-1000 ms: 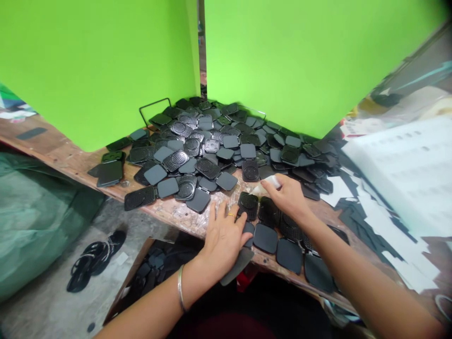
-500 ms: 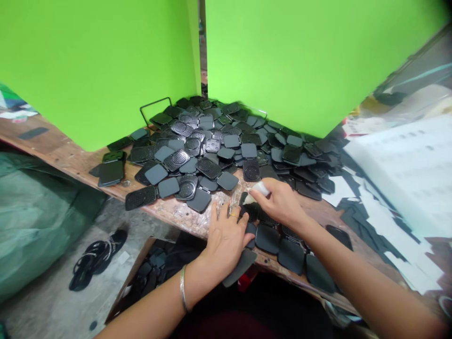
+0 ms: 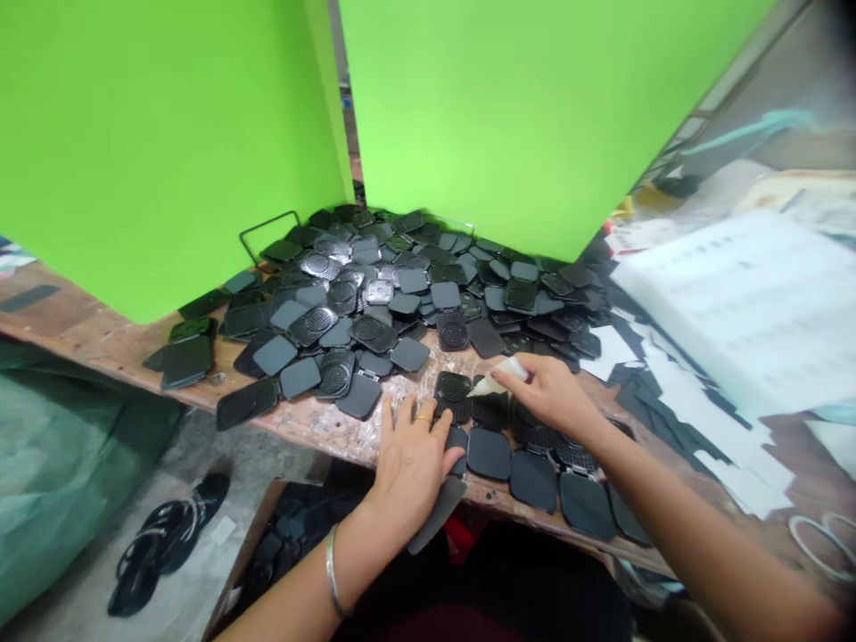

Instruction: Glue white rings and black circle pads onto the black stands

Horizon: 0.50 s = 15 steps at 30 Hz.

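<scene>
My right hand (image 3: 552,392) is closed round a small white squeeze bottle (image 3: 500,375) whose tip points left at a round-grilled black plastic part (image 3: 453,389). My left hand (image 3: 411,455) lies flat with fingers spread on the wooden bench (image 3: 314,419), its fingertips against that part and over a dark flat piece (image 3: 438,513) at the bench edge. A row of several flat black parts (image 3: 535,477) lies along the front edge between my hands. Behind them spreads a large heap of black parts (image 3: 401,294).
Green panels (image 3: 167,134) stand behind the heap. White sheets and black offcuts (image 3: 669,374) lie at the right, near a white block (image 3: 749,303). Below the bench are a box of black parts (image 3: 281,544), sandals (image 3: 160,539) on the floor and a green sack (image 3: 53,473).
The view has shifted, so everything sits lower and further left. My right hand with the bottle went left to the grilled part and has eased back right a little. My left hand stays put.
</scene>
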{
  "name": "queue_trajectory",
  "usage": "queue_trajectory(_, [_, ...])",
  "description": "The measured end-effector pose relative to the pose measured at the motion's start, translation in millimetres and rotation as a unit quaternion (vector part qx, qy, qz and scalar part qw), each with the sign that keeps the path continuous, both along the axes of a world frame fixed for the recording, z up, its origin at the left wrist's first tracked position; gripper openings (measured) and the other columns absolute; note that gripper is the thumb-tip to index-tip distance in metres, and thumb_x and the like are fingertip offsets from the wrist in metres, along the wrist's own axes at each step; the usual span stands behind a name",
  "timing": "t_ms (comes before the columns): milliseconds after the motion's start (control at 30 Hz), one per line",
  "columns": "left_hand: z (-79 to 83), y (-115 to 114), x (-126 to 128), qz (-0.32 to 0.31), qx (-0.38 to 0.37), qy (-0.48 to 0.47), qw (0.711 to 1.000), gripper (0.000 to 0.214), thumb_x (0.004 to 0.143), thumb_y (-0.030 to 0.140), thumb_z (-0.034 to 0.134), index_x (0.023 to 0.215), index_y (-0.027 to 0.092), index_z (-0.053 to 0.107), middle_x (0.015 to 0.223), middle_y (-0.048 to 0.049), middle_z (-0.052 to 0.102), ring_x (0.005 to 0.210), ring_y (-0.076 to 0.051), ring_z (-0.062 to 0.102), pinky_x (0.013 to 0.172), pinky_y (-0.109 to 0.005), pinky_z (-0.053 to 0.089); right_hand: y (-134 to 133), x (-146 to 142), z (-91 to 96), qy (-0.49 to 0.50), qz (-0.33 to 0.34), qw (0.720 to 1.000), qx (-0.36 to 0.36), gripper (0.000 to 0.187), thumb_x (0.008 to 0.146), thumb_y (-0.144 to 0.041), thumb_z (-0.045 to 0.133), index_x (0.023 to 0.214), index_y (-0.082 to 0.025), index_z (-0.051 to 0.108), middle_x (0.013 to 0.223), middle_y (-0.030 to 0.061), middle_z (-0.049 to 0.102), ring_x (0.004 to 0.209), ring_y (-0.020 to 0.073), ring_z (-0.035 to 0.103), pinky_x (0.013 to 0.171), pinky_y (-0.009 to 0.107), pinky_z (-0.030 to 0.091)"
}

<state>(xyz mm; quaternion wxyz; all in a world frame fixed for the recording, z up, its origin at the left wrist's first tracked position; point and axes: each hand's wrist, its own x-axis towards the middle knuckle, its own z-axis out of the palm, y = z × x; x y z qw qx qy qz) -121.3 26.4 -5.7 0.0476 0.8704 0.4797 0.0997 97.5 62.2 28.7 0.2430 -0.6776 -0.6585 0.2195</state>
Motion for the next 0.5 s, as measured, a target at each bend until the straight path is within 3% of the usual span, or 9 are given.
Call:
queue_trajectory(100, [-2.4, 3.8, -3.2, -0.015, 0.027, 0.0, 1.0, 0.04, 0.084, 0.032, 0.071, 0.121, 0.019, 0.066, 0.126, -0.0134, 0.065, 0.122, -0.04, 0.053, 0.105, -0.066, 0.035, -19.2, 15.0, -5.8, 0.212, -0.056, 0.975, -0.046, 0.036, 0.078, -0.052, 0.061, 0.069, -0.017, 0.063, 0.057, 0.0016, 0.062, 0.05, 0.0144, 0.055, 0.05, 0.026, 0.04])
queue_trajectory(200, [-7.9, 13.5, -8.1, -0.043, 0.073, -0.048, 0.995, 0.039, 0.084, 0.029, 0.069, 0.121, 0.017, 0.066, 0.125, -0.0172, 0.064, 0.12, -0.041, 0.053, 0.101, -0.066, 0.039, -35.0, 35.3, -9.9, 0.419, -0.134, 0.898, -0.021, 0.035, 0.068, -0.05, 0.074, 0.07, -0.016, 0.064, 0.061, 0.0033, 0.065, 0.052, 0.0148, 0.059, 0.053, 0.028, 0.049])
queue_trajectory(300, [-14.4, 24.1, -5.9, -0.089, 0.083, -0.16, 0.979, 0.032, 0.09, 0.031, 0.059, 0.118, 0.018, 0.067, 0.122, -0.0163, 0.065, 0.119, -0.037, 0.054, 0.101, -0.06, 0.043, -52.7, 56.1, -9.4, 0.559, -0.191, 0.807, 0.025, 0.033, 0.063, -0.042, 0.081, 0.074, -0.014, 0.067, 0.06, 0.0032, 0.065, 0.053, 0.0135, 0.06, 0.052, 0.026, 0.051])
queue_trajectory(400, [-18.3, 21.3, 11.4, -0.134, -0.001, -0.27, 0.954, 0.028, 0.092, 0.039, 0.055, 0.109, 0.024, 0.071, 0.109, -0.0098, 0.071, 0.109, -0.029, 0.062, 0.097, -0.047, 0.051, -74.8, 61.5, -9.5, 0.644, -0.203, 0.736, 0.041, 0.031, 0.064, -0.036, 0.083, 0.082, -0.014, 0.07, 0.061, 0.0032, 0.066, 0.056, 0.0142, 0.062, 0.051, 0.024, 0.051])
queue_trajectory(500, [-19.7, 3.5, 42.1, -0.125, -0.144, -0.336, 0.922, 0.037, 0.092, 0.043, 0.052, 0.12, 0.024, 0.067, 0.115, -0.0092, 0.069, 0.106, -0.025, 0.066, 0.093, -0.04, 0.054, -96.2, 45.4, -15.3, 0.676, -0.186, 0.712, 0.03, 0.034, 0.063, -0.034, 0.084, 0.088, -0.014, 0.071, 0.069, 0.0053, 0.069, 0.063, 0.017, 0.066, 0.055, 0.026, 0.052])
